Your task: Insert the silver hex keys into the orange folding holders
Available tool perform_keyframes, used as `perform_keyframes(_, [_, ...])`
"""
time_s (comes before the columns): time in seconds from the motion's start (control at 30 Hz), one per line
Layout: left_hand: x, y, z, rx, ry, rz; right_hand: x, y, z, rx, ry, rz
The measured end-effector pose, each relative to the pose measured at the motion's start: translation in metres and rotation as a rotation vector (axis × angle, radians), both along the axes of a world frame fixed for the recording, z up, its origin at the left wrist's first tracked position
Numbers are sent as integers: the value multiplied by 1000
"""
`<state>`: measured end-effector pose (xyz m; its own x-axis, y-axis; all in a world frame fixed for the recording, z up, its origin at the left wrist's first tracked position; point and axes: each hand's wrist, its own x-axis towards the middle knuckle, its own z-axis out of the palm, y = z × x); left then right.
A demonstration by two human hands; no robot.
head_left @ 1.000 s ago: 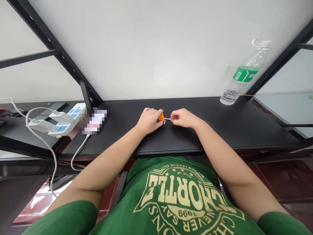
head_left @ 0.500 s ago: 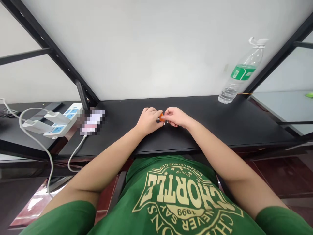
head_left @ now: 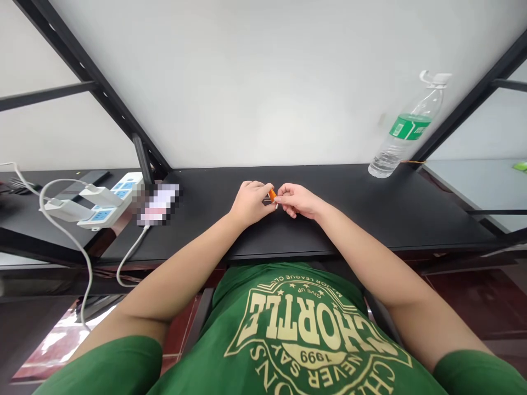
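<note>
Between my hands is a small orange object with thin silvery metal parts (head_left: 272,195); its exact kind is too small to make out. My left hand (head_left: 249,202) is closed around its left side, with thumb and fingers gripping it. At its right end, my right hand (head_left: 300,199) pinches with thumb and forefinger, the other fingers curled beneath. What the right fingertips grip is mostly covered; a bit of silvery metal shows beside them. Both hands stay close to the black desk top (head_left: 206,189), near its middle.
A clear plastic bottle (head_left: 405,129) with a green label stands at the back right. On the left lie a blurred-out phone (head_left: 158,204) with a white cable and a white power strip (head_left: 111,204) with chargers plugged in. Black metal frames (head_left: 119,112) flank the desk; a white wall rises behind.
The orange object has turned slightly in my fingers, showing more of its face. My right fingers have shifted a little at its right end. The view has tilted slightly.
</note>
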<state>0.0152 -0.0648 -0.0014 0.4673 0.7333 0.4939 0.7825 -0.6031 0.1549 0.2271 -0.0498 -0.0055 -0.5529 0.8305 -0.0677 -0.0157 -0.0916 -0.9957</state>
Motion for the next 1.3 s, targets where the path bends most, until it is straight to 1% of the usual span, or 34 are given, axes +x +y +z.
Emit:
perform_keyframes(0.07, [0, 0, -1, 6, 7, -10, 1, 0, 0, 53, -63, -5])
perform_keyframes(0.13, [0, 1, -2, 8, 4, -17, 8, 2, 3, 152, -188, -43])
perform_keyframes(0.2, [-1, 3, -3, -3, -6, -21, 19, 6, 7, 319, -402, -119])
perform_keyframes(0.27, [-3, 4, -3, -28, -6, -17, 31, 11, 10, 530, -671, -175])
perform_keyframes(0.3, [-4, 5, -3, -44, 0, -10, 37, 13, 11, 594, -781, -164])
perform_keyframes(0.37, [-6, 7, -3, -73, 15, 14, 44, 18, 10, 665, -923, -127])
perform_keyframes(0.43, [-7, 8, -3, -95, 25, 36, 47, 20, 9, 692, -993, -92])
perform_keyframes(0.53, [-6, 9, -3, -96, 41, 43, 43, 18, 9, 707, -1068, -80])
perform_keyframes(0.6, [-5, 9, -4, -85, 63, 45, 39, 14, 12, 666, -1125, -77])
perform_keyframes(0.7, [-5, 10, -7, -84, 102, 48, 35, 7, 19, 544, -1190, -33])
perform_keyframes(0.73, [-5, 10, -8, -90, 108, 49, 34, 5, 21, 526, -1203, -16])
perform_keyframes(0.8, [-5, 11, -9, -110, 109, 48, 34, 2, 22, 553, -1194, -10])
perform_keyframes(0.83, [-5, 12, -10, -120, 108, 46, 34, 2, 22, 583, -1161, -23])
perform_keyframes(0.9, [-5, 12, -11, -130, 101, 37, 34, 2, 20, 611, -1031, -54])
perform_keyframes(0.97, [-5, 13, -12, -134, 84, 21, 34, 2, 17, 592, -880, -60])
perform_keyframes(1.03, [-5, 13, -12, -137, 57, 3, 33, 1, 15, 578, -776, -44])
perform_keyframes(1.13, [-5, 13, -11, -137, 28, -19, 31, 0, 16, 564, -693, -32])
perform_keyframes(1.3, [-5, 13, -12, -110, 28, -22, 31, -2, 19, 463, -642, -19])
